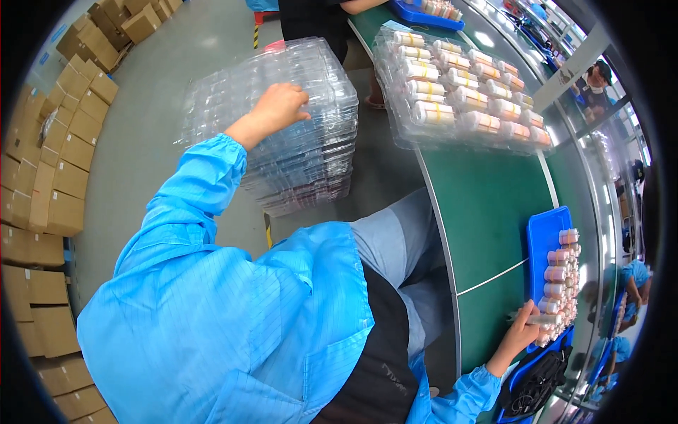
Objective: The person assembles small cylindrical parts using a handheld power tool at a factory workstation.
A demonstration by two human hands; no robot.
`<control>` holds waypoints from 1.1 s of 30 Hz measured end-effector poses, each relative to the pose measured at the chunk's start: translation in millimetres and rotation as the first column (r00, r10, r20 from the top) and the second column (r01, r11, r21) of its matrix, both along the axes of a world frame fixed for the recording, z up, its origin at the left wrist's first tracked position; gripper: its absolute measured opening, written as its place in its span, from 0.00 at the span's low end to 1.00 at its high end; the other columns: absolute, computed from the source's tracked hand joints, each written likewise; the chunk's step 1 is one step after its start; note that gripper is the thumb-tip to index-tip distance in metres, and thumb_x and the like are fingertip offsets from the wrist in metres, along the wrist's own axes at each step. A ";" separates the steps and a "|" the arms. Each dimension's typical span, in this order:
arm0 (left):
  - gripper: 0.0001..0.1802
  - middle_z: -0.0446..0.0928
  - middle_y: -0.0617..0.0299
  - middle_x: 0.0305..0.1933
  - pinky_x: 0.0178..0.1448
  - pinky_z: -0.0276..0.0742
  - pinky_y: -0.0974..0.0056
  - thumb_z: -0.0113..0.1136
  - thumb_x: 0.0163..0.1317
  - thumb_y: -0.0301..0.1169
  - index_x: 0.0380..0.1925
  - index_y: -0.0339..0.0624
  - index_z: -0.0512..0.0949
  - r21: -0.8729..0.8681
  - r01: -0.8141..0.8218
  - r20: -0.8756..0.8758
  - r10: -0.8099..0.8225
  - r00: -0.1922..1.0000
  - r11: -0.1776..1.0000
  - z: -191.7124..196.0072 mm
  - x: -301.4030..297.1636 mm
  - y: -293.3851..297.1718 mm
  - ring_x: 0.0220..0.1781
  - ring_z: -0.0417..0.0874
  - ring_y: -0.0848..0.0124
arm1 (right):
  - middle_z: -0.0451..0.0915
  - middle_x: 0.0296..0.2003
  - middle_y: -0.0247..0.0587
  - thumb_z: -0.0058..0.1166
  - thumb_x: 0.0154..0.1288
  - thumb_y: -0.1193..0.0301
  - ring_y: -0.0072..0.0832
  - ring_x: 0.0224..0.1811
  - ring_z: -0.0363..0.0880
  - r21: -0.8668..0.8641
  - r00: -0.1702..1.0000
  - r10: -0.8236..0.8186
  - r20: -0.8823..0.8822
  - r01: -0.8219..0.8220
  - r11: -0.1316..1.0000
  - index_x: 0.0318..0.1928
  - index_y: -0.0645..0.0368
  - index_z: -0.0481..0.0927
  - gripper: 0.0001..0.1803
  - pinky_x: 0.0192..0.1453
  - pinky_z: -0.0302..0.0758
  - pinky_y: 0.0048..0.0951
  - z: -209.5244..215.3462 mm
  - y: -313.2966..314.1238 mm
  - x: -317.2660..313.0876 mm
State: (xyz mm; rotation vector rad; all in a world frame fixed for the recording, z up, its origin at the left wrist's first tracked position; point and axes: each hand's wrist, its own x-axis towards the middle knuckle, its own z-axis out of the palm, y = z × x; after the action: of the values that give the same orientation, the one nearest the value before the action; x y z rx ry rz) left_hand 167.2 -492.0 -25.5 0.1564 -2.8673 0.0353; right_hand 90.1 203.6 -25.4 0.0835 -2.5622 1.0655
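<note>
On the left, my left hand (pixel 280 109) is over a tall stack of clear plastic blister trays (pixel 311 152), its fingers curled in. What those fingers hold, if anything, is hidden. Low on the right, my right hand (pixel 521 332) grips a pale grey-white cylinder (pixel 544 319) at a blue bin (pixel 538 244). That bin holds several rows of small white-and-pink cylinders (pixel 556 273). Farther up the green table (pixel 473 205), a clear tray (pixel 402 127) carries several white cylinders with yellow and orange bands (pixel 434 113).
Cardboard boxes (pixel 70 141) are piled along the left wall. Black cables (pixel 538 385) lie in another blue bin at the lower right. A person in dark clothes (pixel 311 20) stands at the table's far end, near a farther blue bin (pixel 427 15). A metal rail runs along the table's right side.
</note>
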 end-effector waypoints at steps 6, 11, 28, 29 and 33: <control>0.11 0.84 0.60 0.37 0.49 0.79 0.56 0.72 0.56 0.38 0.31 0.43 0.84 0.344 -0.050 -0.082 0.083 0.993 0.938 -12.9 2.5 -16.7 0.45 0.83 0.58 | 0.76 0.28 0.33 0.54 0.76 0.60 0.20 0.29 0.71 -0.050 0.999 0.023 -0.029 -0.025 0.998 0.36 0.66 0.79 0.19 0.34 0.67 0.23 -1.1 -3.6 -3.5; 0.11 0.83 0.58 0.35 0.44 0.78 0.54 0.70 0.57 0.40 0.30 0.44 0.84 0.425 0.131 -0.213 -0.041 0.976 0.896 30.0 -16.9 -5.4 0.39 0.83 0.57 | 0.76 0.27 0.33 0.55 0.76 0.60 0.20 0.30 0.71 -0.068 0.999 -0.013 -0.037 0.010 0.998 0.36 0.65 0.80 0.19 0.34 0.68 0.24 -3.9 6.5 -2.1; 0.21 0.86 0.48 0.43 0.48 0.84 0.50 0.70 0.57 0.44 0.40 0.36 0.85 -0.295 0.456 -0.094 -0.500 0.861 0.840 240.1 -293.1 271.3 0.46 0.87 0.50 | 0.78 0.24 0.45 0.63 0.68 0.64 0.38 0.27 0.77 0.192 0.986 0.022 -0.163 0.010 0.981 0.29 0.63 0.81 0.15 0.33 0.72 0.37 18.5 -18.3 5.1; 0.22 0.85 0.48 0.42 0.48 0.83 0.49 0.70 0.58 0.45 0.40 0.36 0.85 -0.325 0.493 -0.053 -0.536 0.842 0.807 231.4 -306.9 291.2 0.45 0.87 0.48 | 0.78 0.24 0.45 0.63 0.68 0.64 0.38 0.27 0.77 0.189 0.986 0.019 -0.163 0.012 0.982 0.29 0.63 0.81 0.15 0.33 0.72 0.37 18.2 -19.4 3.6; 0.33 0.84 0.44 0.48 0.55 0.81 0.49 0.63 0.62 0.56 0.45 0.31 0.82 -0.206 0.544 0.215 -0.505 0.836 0.813 226.9 -292.6 357.1 0.52 0.84 0.47 | 0.78 0.23 0.44 0.64 0.66 0.64 0.39 0.25 0.77 0.165 0.991 0.001 -0.134 0.021 0.986 0.30 0.62 0.81 0.14 0.31 0.72 0.38 20.8 -17.5 7.7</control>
State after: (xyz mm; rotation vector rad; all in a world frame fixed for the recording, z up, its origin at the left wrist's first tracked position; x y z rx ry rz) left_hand -125.4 -134.9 201.4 -0.7267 -2.9075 0.3254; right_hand 97.8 186.1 -4.6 0.1784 -2.5217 0.8122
